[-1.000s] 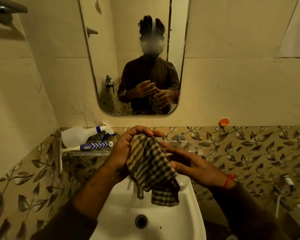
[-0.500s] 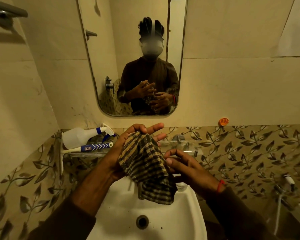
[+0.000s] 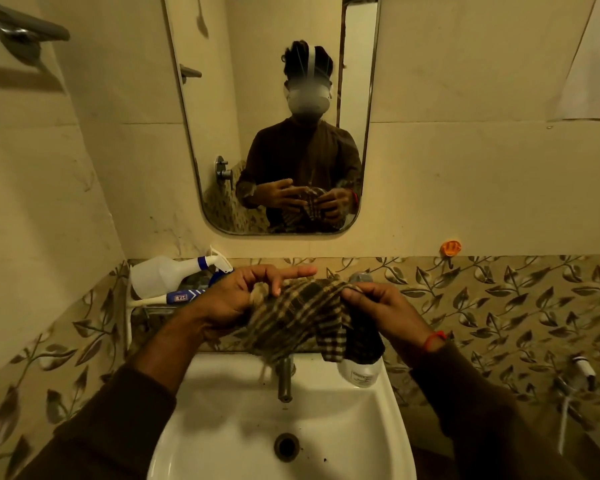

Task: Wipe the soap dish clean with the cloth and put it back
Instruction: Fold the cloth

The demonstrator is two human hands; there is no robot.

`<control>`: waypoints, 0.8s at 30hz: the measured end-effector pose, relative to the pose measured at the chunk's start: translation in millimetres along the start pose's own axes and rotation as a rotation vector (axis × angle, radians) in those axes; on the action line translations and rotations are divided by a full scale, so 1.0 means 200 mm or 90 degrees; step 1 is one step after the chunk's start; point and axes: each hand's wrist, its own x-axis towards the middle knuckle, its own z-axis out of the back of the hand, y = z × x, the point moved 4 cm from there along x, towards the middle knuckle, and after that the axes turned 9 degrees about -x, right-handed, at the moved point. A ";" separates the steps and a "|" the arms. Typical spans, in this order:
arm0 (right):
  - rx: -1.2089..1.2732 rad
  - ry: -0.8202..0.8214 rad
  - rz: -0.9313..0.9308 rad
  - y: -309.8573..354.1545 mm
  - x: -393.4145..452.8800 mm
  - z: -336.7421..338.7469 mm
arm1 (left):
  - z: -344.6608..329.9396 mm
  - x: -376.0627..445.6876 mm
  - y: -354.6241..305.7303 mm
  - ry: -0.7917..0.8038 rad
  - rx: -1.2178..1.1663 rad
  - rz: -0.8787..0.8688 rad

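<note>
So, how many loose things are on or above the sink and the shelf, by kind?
Cloth: 1
Spray bottle: 1
Toothbrush: 1
Small white bottle: 1
Soap dish: not visible, perhaps under the cloth
Total: 4

I see a woven checked cloth (image 3: 302, 317), matt and coarse; a glossy white ceramic basin (image 3: 326, 427); a dull metal tap (image 3: 284, 382); a translucent plastic spray bottle (image 3: 167, 275).

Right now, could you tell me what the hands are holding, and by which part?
Both hold the checked cloth: left hand bunches its left end, right hand pinches its upper right edge. No soap dish is visible.
</note>
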 end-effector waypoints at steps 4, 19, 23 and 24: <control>0.004 -0.063 -0.019 0.02 0.04 0.02 | 0.11 0.02 0.04 -0.089 0.188 0.006; 0.039 -0.072 -0.037 0.07 0.14 -0.06 | -0.14 0.13 0.22 -0.255 0.145 0.019; 0.096 -0.030 -0.024 0.06 0.13 -0.06 | -0.14 0.13 0.23 -0.235 0.015 0.046; 0.118 -0.028 -0.025 0.06 0.13 -0.06 | -0.15 0.13 0.23 -0.235 0.000 0.049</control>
